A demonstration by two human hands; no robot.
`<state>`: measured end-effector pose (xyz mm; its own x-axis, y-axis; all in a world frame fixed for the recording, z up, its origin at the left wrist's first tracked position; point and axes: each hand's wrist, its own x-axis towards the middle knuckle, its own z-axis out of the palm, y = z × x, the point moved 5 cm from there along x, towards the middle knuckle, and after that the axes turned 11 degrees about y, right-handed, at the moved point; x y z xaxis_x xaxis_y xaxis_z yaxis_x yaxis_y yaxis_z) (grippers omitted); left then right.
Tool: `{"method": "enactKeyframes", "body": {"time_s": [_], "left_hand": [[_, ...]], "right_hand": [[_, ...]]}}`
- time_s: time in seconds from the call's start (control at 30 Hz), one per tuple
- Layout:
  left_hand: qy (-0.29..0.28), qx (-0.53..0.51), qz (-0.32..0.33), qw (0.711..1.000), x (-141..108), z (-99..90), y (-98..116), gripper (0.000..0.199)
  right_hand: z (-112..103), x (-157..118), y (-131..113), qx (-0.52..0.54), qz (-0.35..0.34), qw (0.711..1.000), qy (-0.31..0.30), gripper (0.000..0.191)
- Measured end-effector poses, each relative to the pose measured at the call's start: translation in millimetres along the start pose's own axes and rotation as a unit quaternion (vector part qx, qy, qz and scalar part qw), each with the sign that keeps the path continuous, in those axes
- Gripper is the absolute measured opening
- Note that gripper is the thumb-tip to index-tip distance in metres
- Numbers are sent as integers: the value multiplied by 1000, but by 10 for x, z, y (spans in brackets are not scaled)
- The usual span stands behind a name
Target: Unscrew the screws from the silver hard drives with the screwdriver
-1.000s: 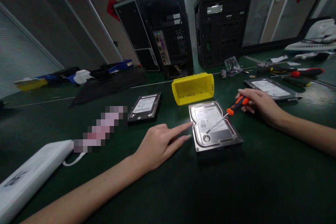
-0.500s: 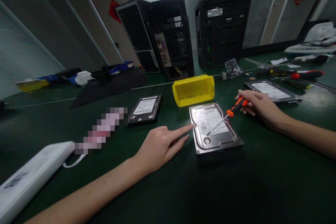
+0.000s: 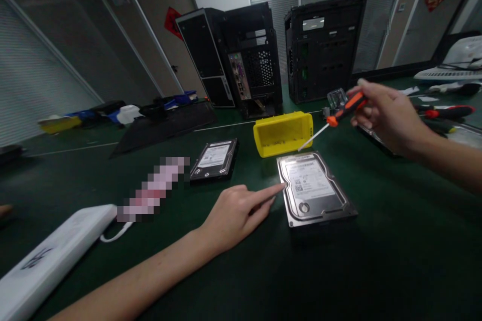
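A silver hard drive [image 3: 320,205] with a white label lies flat on the green table. My left hand [image 3: 235,215] rests beside it, index finger stretched out and its tip touching the drive's left edge; nothing is held in that hand. In my right hand [image 3: 393,115] is a screwdriver [image 3: 349,109] with an orange and black handle, gripped by closed fingers. Its thin shaft slants down to the left. The tip appears in front of the yellow bin [image 3: 284,152], above the drive's far edge; a gap shows between tip and drive.
Another hard drive [image 3: 214,160] lies to the left. A third drive [image 3: 376,139] is partly hidden behind my right hand. Two black computer cases [image 3: 248,60] stand at the back. Tools [image 3: 450,112] lie at right, a white power strip [image 3: 56,251] at left.
My right hand has lifted the screwdriver up and away, so its tip has left the area near the drive's round spot. My left finger stays at the drive's edge. The view has shifted slightly.
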<state>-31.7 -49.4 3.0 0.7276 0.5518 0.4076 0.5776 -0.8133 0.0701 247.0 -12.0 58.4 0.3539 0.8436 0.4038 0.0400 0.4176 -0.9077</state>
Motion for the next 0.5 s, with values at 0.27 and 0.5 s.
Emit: {"method": "enactKeyframes", "body": {"time_s": [0.27,0.5], "left_hand": [[-6,5,-12,1000,10,-3,-7,43],[-2,-5,-18,1000,19,-14,-25,40]], "right_hand": [[577,173,-675,-65,-167,972,-151,29],[928,120,-914,-277,-193,853,-399,29]]}}
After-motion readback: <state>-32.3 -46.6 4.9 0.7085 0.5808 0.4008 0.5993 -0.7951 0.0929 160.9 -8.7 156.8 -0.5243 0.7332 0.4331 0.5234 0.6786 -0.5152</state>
